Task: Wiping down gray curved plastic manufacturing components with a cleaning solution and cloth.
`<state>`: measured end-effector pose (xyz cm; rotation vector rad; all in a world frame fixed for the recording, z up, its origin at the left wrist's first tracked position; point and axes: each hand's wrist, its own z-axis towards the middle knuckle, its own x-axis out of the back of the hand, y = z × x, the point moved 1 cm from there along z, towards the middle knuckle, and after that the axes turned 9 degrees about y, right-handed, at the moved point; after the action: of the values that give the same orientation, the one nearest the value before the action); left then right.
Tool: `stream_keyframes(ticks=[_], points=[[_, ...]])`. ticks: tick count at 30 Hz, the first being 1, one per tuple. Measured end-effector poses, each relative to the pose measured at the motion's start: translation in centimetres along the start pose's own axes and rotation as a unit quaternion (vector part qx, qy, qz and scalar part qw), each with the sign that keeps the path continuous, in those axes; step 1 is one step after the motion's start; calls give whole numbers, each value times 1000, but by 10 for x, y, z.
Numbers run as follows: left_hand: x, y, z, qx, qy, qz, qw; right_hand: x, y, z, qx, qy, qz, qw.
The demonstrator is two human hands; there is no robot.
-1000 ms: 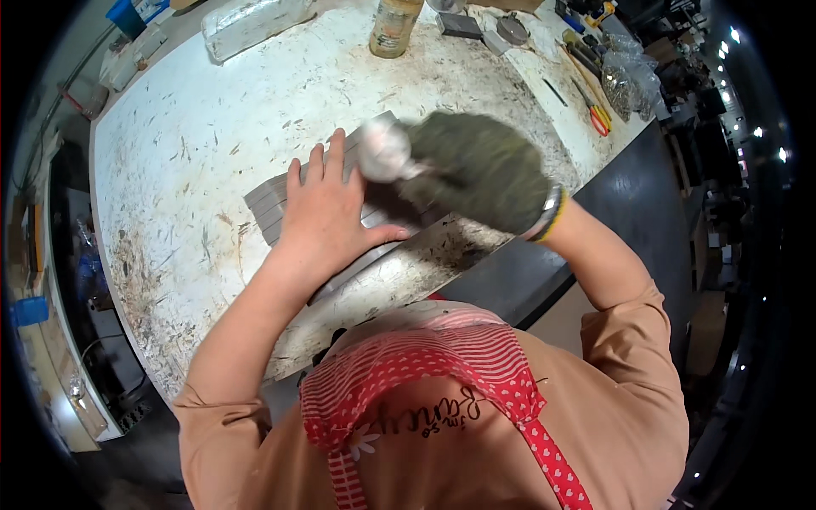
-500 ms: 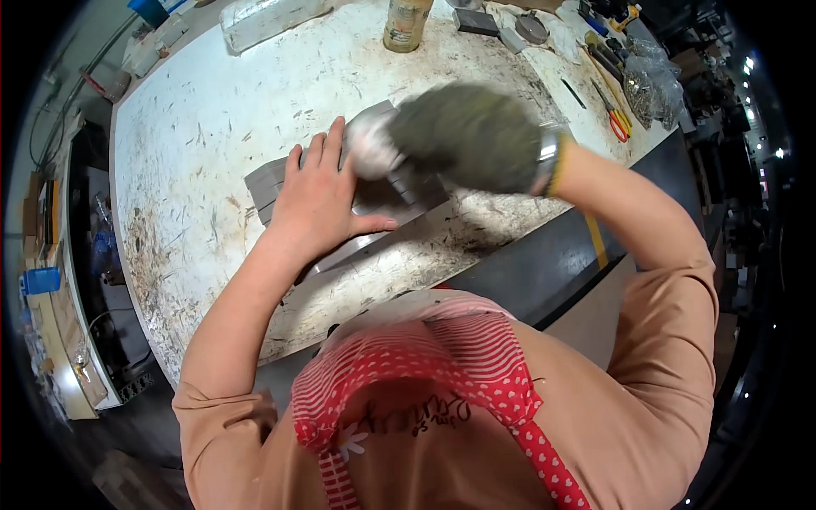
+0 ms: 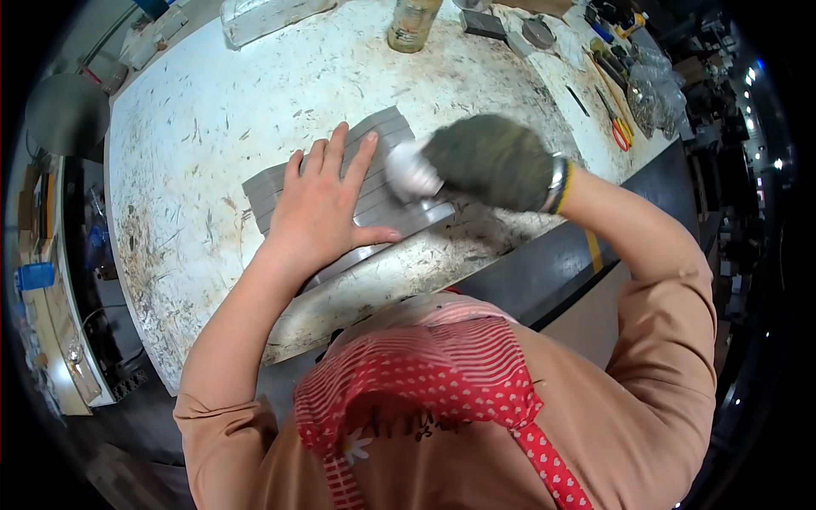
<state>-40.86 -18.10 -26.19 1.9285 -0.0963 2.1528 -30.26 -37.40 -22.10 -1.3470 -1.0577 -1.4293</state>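
Note:
A grey, shiny sheet with parallel lines across it (image 3: 387,191) lies at a slant on the worn white tabletop. My bare left hand (image 3: 319,200) is pressed flat on its left part, fingers spread and thumb stretched to the right. In a dark green work glove, my right hand (image 3: 489,161) is closed on a white wad of cloth (image 3: 414,170) over the sheet's right end. The wad is smeared by motion. Whether it touches the sheet at this instant I cannot tell, and the glove hides how the fingers grip it.
At the far side stand a cloudy jar (image 3: 414,24) and a clear plastic-wrapped block (image 3: 272,17). A dark block (image 3: 483,24) and a round metal piece (image 3: 538,32) lie far right. Red-handled pliers (image 3: 620,132) and a clear plastic bag (image 3: 656,93) are near the right edge.
My right hand has moved right and slightly nearer with the white wad, uncovering more of the sheet. My left hand stays in place, its index finger now spread farther right.

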Motion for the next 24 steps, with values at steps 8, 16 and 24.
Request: stream_keyframes(ticks=[8, 16, 24], points=[[-2, 2, 4, -2, 8, -21, 1000, -3, 69, -50, -221, 147, 186, 946], [-1, 0, 6, 33, 74, -61, 995, -18, -10, -36, -345, 179, 704, 594], [-17, 29, 10, 151, 99, -50, 982, -73, -32, -38, -193, 326, 99, 920]])
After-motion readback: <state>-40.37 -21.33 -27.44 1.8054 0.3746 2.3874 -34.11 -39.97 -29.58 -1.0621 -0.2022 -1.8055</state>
